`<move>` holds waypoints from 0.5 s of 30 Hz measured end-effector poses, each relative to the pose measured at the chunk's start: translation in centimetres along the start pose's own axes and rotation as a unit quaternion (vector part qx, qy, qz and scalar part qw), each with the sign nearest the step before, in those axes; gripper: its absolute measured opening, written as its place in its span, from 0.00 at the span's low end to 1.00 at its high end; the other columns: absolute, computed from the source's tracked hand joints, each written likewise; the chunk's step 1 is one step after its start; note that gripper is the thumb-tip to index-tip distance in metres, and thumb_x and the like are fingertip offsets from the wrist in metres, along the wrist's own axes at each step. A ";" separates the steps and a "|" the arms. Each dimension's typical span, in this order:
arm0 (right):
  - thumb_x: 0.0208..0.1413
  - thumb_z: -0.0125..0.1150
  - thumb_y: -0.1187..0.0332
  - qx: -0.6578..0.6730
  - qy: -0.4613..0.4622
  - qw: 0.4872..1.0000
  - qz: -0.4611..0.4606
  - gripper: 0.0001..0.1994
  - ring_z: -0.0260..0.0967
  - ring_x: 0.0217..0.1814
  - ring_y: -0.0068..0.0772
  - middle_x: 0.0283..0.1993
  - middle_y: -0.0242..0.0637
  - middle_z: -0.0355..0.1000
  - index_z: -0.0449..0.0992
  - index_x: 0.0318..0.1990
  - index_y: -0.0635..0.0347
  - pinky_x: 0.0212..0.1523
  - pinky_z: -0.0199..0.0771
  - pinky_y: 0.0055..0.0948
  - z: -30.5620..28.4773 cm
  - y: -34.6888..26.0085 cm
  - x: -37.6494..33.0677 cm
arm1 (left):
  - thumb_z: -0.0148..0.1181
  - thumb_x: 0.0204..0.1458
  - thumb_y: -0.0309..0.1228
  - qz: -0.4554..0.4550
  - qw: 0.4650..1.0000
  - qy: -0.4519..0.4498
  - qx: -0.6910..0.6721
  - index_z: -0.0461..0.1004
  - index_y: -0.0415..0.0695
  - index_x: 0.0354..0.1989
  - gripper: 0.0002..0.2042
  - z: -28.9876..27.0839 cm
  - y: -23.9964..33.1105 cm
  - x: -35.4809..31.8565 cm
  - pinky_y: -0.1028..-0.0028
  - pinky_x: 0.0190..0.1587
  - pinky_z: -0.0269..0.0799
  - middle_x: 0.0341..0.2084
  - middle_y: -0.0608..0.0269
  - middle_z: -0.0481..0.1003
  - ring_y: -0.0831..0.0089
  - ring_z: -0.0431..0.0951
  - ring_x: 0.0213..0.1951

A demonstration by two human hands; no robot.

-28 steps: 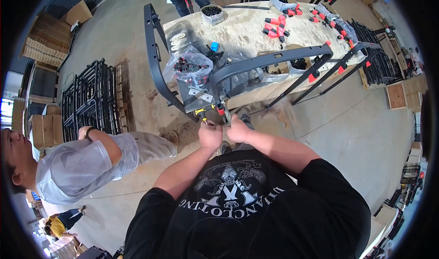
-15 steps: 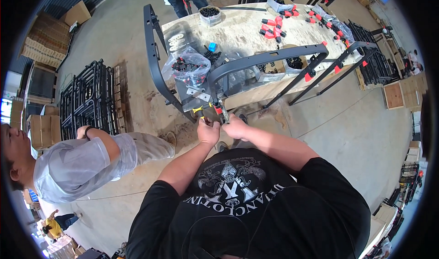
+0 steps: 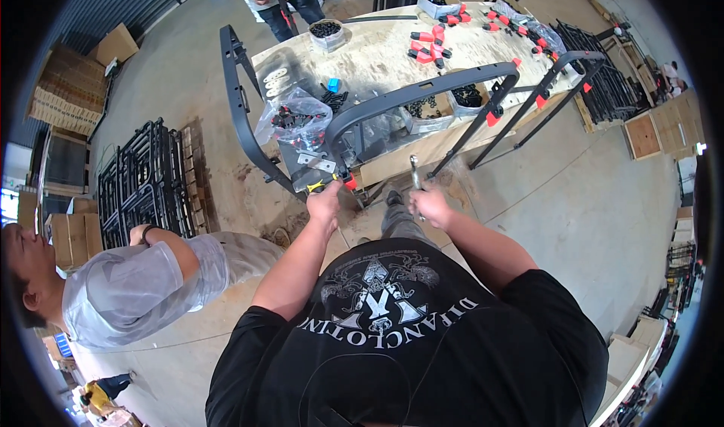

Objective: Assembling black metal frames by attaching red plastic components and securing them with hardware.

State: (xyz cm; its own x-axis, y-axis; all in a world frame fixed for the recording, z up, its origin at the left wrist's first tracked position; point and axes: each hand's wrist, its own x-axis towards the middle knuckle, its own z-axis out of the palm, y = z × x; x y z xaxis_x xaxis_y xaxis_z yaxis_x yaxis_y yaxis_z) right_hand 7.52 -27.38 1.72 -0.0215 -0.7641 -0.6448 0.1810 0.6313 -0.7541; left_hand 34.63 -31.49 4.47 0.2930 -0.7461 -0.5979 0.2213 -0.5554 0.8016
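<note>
The step looked like fastening a dark frame (image 3: 422, 88) at the desk's (image 3: 377, 44) near left corner. There the left hand (image 3: 324, 204) closed its fingers on a yellow-and-black tool (image 3: 323, 185); the right hand's (image 3: 431, 204) gripped a silver wrench (image 3: 415, 172), apart. Tightening called for seating it.

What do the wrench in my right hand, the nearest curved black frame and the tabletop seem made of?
The wrench looks like bare metal, perhaps steel: silvery and shiny. The frame is probably metal with a matte dark coating, from its even, dull surface. The tabletop seems unfinished wood, maybe plywood: pale and stained.
</note>
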 end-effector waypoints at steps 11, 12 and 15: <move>0.57 0.52 0.76 0.038 0.185 0.979 0.070 0.06 0.66 0.21 0.35 0.26 0.38 0.65 0.65 0.40 0.65 0.23 0.70 0.35 -11.2 2.9 -6.9 | 0.70 0.51 0.34 -0.081 0.996 -0.019 -0.023 0.68 0.50 0.22 0.14 0.1 1.4 -0.3 0.75 0.13 0.44 0.12 0.76 0.57 0.81 0.51 0.09; 0.57 0.52 0.76 0.041 0.187 0.980 0.060 0.06 0.66 0.21 0.35 0.26 0.38 0.65 0.65 0.41 0.65 0.23 0.70 0.35 -11.7 2.4 -6.7 | 0.70 0.50 0.34 -0.080 0.997 -0.011 -0.015 0.69 0.49 0.23 0.13 0.4 1.5 -0.5 0.76 0.12 0.45 0.12 0.76 0.57 0.81 0.52 0.09; 0.57 0.53 0.76 0.040 0.167 0.984 0.046 0.07 0.67 0.22 0.35 0.27 0.38 0.66 0.65 0.41 0.66 0.23 0.69 0.35 -12.4 0.9 -5.0 | 0.70 0.50 0.35 -0.081 0.996 -0.006 -0.030 0.70 0.50 0.24 0.12 0.0 0.3 0.1 0.78 0.12 0.45 0.13 0.76 0.58 0.82 0.52 0.10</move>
State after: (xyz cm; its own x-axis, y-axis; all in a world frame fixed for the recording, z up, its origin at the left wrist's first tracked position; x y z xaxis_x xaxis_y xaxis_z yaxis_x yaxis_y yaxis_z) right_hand -4.44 -21.32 2.73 -0.3205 -0.6090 -0.7255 0.2741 0.6735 -0.6865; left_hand 34.75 -31.74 4.61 0.2384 -0.6530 -0.7188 0.3193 -0.6463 0.6931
